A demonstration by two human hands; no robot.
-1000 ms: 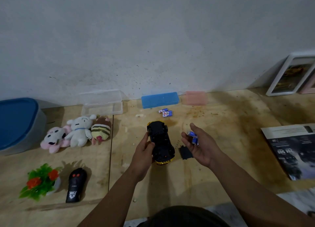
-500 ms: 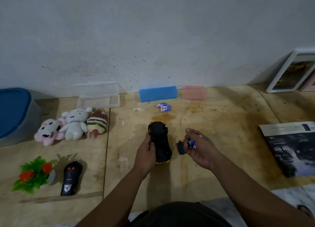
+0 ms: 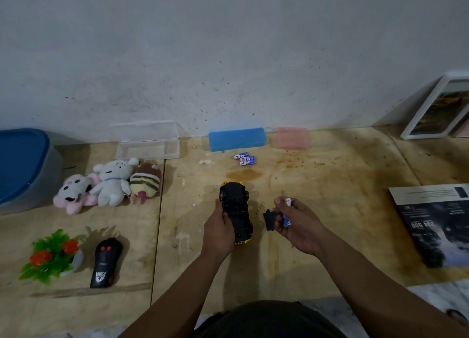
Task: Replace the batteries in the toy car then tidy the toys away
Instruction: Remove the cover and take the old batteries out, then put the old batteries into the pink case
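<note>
A black and yellow toy car (image 3: 236, 212) lies upside down on the wooden floor, its underside facing up. My left hand (image 3: 218, 229) grips its left side. My right hand (image 3: 297, 224) is just right of the car and holds blue and white batteries (image 3: 287, 212), one pinched up between thumb and fingers. A small black battery cover (image 3: 269, 220) lies on the floor against my right fingers. More blue batteries (image 3: 245, 159) lie farther back, near the wall. A black remote control (image 3: 105, 262) rests at the left.
Three plush toys (image 3: 109, 184) lie at the left beside a blue-lidded bin (image 3: 24, 167). A clear box (image 3: 148, 144), a blue case (image 3: 237, 139) and a pink case (image 3: 293, 138) line the wall. A plastic plant (image 3: 52, 256), a printed box (image 3: 435, 222) and a frame (image 3: 436, 109) are around.
My right hand closed from an open palm of batteries and drew in toward the car, lifting one battery between its fingertips. My left hand stayed on the car. The camera tilted slightly.
</note>
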